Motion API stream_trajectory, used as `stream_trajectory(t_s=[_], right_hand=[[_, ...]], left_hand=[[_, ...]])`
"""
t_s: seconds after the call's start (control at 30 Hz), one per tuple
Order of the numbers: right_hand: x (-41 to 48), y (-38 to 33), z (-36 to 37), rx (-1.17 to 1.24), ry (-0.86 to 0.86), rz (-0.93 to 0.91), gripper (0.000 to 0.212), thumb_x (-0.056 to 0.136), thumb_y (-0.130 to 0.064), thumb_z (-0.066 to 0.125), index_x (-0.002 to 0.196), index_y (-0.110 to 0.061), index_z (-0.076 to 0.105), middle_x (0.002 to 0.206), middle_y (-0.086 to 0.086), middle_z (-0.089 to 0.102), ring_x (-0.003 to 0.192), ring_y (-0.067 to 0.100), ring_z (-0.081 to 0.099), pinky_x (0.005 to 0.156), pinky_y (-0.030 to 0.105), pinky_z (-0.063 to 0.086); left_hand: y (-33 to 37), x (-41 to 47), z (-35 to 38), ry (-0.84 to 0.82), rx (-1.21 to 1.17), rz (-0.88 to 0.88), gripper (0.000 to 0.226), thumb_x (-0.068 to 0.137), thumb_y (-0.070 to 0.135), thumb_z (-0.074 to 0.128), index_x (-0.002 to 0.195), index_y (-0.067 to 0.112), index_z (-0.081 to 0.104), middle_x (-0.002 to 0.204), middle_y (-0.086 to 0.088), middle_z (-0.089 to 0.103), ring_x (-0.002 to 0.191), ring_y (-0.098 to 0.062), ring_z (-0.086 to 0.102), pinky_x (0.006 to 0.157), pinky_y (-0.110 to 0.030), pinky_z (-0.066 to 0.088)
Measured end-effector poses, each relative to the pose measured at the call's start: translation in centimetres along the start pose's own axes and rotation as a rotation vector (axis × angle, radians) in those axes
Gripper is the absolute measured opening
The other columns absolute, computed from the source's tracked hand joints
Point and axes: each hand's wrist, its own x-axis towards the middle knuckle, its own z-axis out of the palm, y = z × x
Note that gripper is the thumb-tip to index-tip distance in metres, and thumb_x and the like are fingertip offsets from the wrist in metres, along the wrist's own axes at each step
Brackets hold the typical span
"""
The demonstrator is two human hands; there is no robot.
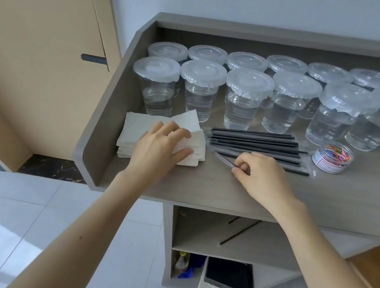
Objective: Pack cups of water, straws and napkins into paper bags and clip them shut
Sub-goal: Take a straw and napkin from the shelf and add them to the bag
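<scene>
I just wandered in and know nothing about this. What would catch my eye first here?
Two rows of clear lidded cups of water fill the back of the grey counter. In front, the left hand rests on a stack of white napkins while the right hand pinches one black straw beside the straw pile. A small tub of coloured paper clips stands at the right.
</scene>
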Motion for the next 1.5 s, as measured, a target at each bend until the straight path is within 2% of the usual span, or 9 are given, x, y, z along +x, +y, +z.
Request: stream_trajectory(t_s=[0.17, 0.3, 0.57, 0.7, 0.9, 1.1, 1.27, 1.4, 1.5], right_hand=[[0.1, -0.3, 0.4, 0.016, 0.000, 0.036, 0.009, 0.089, -0.026, 0.058, 0.093, -0.019, 0.063, 0.084, -0.009, 0.055, 0.077, 0.011, 0.051, 0.059, 0.024, 0.034], [0.3, -0.3, 0.5, 0.022, -0.003, 0.045, 0.009, 0.089, -0.026, 0.058, 0.093, -0.020, 0.063, 0.084, -0.010, 0.055, 0.077, 0.011, 0.051, 0.057, 0.024, 0.033], [0.2, 0.1, 0.2, 0.028, 0.003, 0.048, 0.008, 0.088, -0.025, 0.058, 0.091, -0.020, 0.063, 0.083, -0.010, 0.057, 0.075, 0.010, 0.050, 0.053, 0.015, 0.031], [0.0, 0.4, 0.1, 0.046, 0.014, 0.063, 0.007, 0.087, -0.025, 0.060, 0.089, -0.020, 0.064, 0.081, -0.010, 0.059, 0.074, 0.010, 0.050, 0.053, 0.018, 0.032], [-0.3, 0.5, 0.2, 0.189, 0.065, 0.099, 0.004, 0.084, -0.023, 0.064, 0.086, -0.020, 0.066, 0.070, -0.016, 0.058, 0.065, 0.005, 0.052, 0.065, 0.025, 0.044], [-0.9, 0.3, -1.2, 0.489, 0.195, 0.237, 0.009, 0.083, -0.023, 0.066, 0.075, -0.026, 0.062, 0.070, -0.015, 0.068, 0.063, -0.001, 0.056, 0.058, 0.006, 0.037], [-2.5, 1.0, -3.7, 0.859, 0.292, 0.261, 0.014, 0.084, -0.017, 0.065, 0.075, -0.027, 0.061, 0.069, -0.010, 0.069, 0.066, -0.002, 0.059, 0.065, 0.012, 0.043], [-5.6, 3.6, -5.8, 1.000, 0.370, 0.255, 0.015, 0.083, -0.014, 0.066, 0.076, -0.027, 0.062, 0.061, -0.013, 0.061, 0.057, 0.003, 0.054, 0.060, 0.014, 0.042], [-9.2, 7.3, -7.5, 0.984, 0.412, 0.303, 0.010, 0.080, -0.023, 0.068, 0.073, -0.031, 0.066, 0.066, -0.015, 0.060, 0.068, 0.006, 0.053, 0.070, 0.021, 0.042]], left_hand=[[-0.1, 0.4, 0.1, 0.042, -0.014, -0.093, 0.025, 0.079, 0.020, 0.072, 0.096, 0.007, 0.058, 0.098, -0.009, 0.054, 0.064, -0.022, 0.049, 0.048, -0.024, 0.030], [-0.6, 1.2, -0.1, -0.195, 0.052, -0.193, 0.035, 0.089, 0.037, 0.059, 0.120, 0.021, 0.057, 0.118, 0.001, 0.053, 0.091, -0.023, 0.056, 0.063, -0.029, 0.035], [-0.9, 1.6, 0.4, -0.116, 0.011, -0.142, 0.020, 0.093, 0.027, 0.054, 0.096, 0.019, 0.072, 0.099, 0.001, 0.065, 0.089, -0.025, 0.057, 0.062, -0.028, 0.040], [-0.8, 1.8, 0.7, 0.017, -0.016, -0.080, 0.012, 0.087, 0.017, 0.060, 0.082, 0.012, 0.069, 0.078, -0.003, 0.065, 0.073, -0.028, 0.057, 0.054, -0.027, 0.035], [-0.2, 1.5, -0.4, 0.163, -0.194, -0.088, 0.023, 0.091, 0.026, 0.047, 0.084, 0.008, 0.060, 0.072, -0.002, 0.065, 0.064, -0.027, 0.060, 0.051, -0.037, 0.049], [2.5, 2.5, -1.7, 0.150, -0.552, -0.302, 0.008, 0.090, 0.018, 0.060, 0.082, 0.017, 0.061, 0.071, 0.019, 0.058, 0.070, 0.012, 0.055, 0.061, -0.003, 0.038], [8.1, 2.9, -1.2, -0.012, -1.003, -0.366, 0.014, 0.087, 0.016, 0.063, 0.075, 0.023, 0.060, 0.068, 0.013, 0.064, 0.061, 0.003, 0.056, 0.060, -0.016, 0.043], [14.3, 3.1, -0.4, -0.099, -1.147, -0.343, 0.011, 0.087, 0.017, 0.062, 0.077, 0.020, 0.062, 0.070, 0.012, 0.067, 0.066, -0.002, 0.059, 0.063, -0.018, 0.045], [19.8, 3.0, 0.5, -0.137, -1.215, -0.304, 0.010, 0.087, 0.016, 0.061, 0.077, 0.018, 0.062, 0.070, 0.010, 0.067, 0.064, -0.001, 0.058, 0.061, -0.015, 0.043]])
